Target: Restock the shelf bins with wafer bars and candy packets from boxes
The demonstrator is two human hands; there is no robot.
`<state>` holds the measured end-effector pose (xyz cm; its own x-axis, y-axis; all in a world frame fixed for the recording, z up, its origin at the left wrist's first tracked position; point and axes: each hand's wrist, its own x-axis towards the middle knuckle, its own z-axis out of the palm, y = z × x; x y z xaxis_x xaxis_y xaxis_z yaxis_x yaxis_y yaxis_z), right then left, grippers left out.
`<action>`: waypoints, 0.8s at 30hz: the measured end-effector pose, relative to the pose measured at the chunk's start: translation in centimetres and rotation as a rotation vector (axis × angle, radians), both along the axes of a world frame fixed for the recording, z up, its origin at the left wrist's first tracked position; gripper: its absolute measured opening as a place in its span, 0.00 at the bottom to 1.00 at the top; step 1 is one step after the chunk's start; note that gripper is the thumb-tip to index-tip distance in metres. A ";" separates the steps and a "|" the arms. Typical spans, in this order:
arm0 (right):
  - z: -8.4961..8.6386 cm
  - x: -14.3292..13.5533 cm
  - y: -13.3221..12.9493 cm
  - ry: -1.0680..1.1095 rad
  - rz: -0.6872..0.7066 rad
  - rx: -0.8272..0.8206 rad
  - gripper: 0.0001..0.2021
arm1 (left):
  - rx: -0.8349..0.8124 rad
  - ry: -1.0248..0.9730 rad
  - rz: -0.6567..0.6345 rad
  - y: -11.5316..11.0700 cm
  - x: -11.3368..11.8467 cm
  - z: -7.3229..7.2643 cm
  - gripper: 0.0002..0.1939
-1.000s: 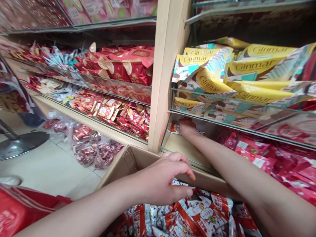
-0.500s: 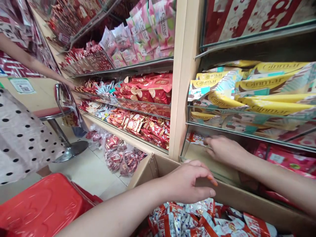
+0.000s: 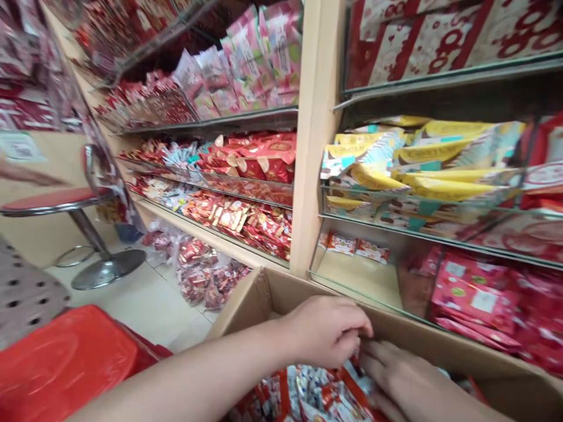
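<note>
Small red-and-white snack packets fill a cardboard box in front of me. Over them is my left hand, its fingers curled toward the thumb; a bit of red shows at the fingertips, but what they hold is unclear. My right hand reaches down among the packets just beside it, fingers stretched out and slightly smeared, their tips partly hidden. Beyond the box, a few similar packets lie at the back of the low glass-fronted shelf compartment.
Pink packs fill the compartment to the right, and yellow packs the shelf above. A wooden upright divides the shelving. At left are a red plastic stool, a round chair, bagged sweets and a person's dotted garment.
My right hand has come out of the low shelf compartment and down into the box. My left hand has lowered, its fingers curling in. The other person has shifted left.
</note>
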<state>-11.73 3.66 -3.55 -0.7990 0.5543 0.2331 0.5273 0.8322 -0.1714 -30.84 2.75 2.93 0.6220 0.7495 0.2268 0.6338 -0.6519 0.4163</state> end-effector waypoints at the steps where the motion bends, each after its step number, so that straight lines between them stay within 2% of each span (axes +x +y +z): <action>1: -0.1 0.2 0.2 -0.050 -0.049 -0.041 0.10 | -0.038 0.049 -0.009 0.0 -0.1 -0.4 0.13; 4: 0.9 0.8 0.8 -0.245 -0.145 -0.228 0.15 | -0.149 0.196 0.028 0.3 -0.4 -2.2 0.14; 7: 1.9 1.2 1.1 -0.340 -0.183 -0.381 0.19 | -0.276 0.334 0.105 0.5 -0.5 -3.8 0.23; 9: 2.2 1.3 1.1 -0.378 -0.161 -0.453 0.22 | -0.337 0.419 0.147 0.4 -0.2 -4.4 0.27; 12: 2.4 1.3 1.0 -0.418 -0.088 -0.467 0.21 | -0.363 0.485 0.225 0.3 0.4 -4.7 0.25; 17: 2.8 0.7 0.8 -0.418 -0.079 -0.496 0.23 | -0.377 0.469 0.364 1.0 0.7 -5.8 0.18; 20: 2.9 0.7 0.8 -0.415 -0.072 -0.568 0.24 | -0.397 0.393 0.378 1.5 0.9 -6.3 0.18; 24: 2.7 1.0 1.0 -0.356 -0.083 -0.634 0.23 | -0.438 0.269 0.369 1.7 1.2 -5.9 0.07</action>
